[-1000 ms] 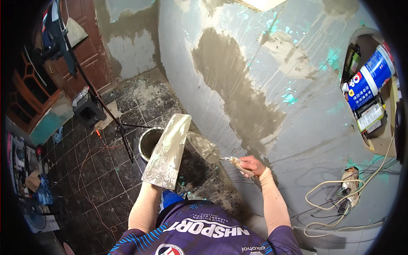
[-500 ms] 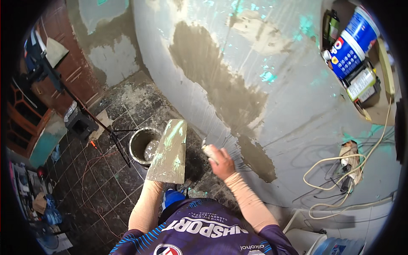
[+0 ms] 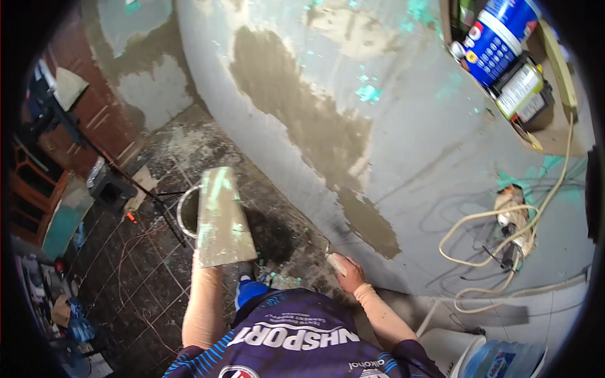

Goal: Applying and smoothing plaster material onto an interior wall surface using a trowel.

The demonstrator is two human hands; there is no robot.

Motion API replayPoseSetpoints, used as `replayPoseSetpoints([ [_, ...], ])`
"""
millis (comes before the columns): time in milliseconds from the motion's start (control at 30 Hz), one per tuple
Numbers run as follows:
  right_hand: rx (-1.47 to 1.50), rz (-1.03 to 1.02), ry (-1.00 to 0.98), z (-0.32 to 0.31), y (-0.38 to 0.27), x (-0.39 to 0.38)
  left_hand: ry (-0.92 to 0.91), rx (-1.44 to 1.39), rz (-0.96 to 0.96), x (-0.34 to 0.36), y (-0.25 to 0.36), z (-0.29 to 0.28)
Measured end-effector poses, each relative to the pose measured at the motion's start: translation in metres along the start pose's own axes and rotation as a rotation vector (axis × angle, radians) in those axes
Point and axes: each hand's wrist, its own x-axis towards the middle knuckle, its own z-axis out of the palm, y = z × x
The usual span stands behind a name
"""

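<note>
Head view: right hand clasps pale trowel handle; streaked flat board hides left hand, grip unclear.

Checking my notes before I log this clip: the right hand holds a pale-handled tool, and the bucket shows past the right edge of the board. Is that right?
Not quite: in the head view, the bucket shows past the left edge of the board. The rest stands: the right hand holds a pale-handled tool.

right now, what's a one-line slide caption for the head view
Tool in the right grip beside a patched wall, smeared board partly hiding a bucket.
</note>
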Motion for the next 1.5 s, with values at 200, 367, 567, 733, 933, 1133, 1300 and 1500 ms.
replayPoseSetpoints([
  [200,-0.126,0.372,-0.099,0.004,0.103,-0.092,0.061,-1.144,-0.308,-0.023,0.016,-0.002],
  [367,-0.425,0.603,-0.397,-0.023,0.156,-0.133,0.161,-1.215,-0.346,-0.074,0.030,0.009],
  [567,-0.313,0.736,-0.515,-0.036,0.266,-0.150,0.397,-1.061,-0.310,-0.160,-0.016,0.016],
  [733,-0.023,1.103,-0.436,-0.048,0.314,-0.134,0.635,-0.705,-0.363,-0.207,-0.031,0.011],
  [933,-0.025,0.955,-0.343,-0.042,0.335,-0.136,0.611,-0.755,-0.330,-0.220,-0.008,0.008],
  [1133,-0.136,0.747,-0.324,-0.037,0.371,-0.155,0.632,-0.639,-0.215,-0.223,0.000,0.017],
  [1300,0.042,0.868,-0.145,-0.011,0.368,-0.173,0.586,-0.507,-0.268,-0.229,-0.022,0.022],
  [1500,0.017,0.567,0.043,-0.002,0.358,-0.178,0.498,-0.718,-0.298,-0.217,0.015,0.039],
])
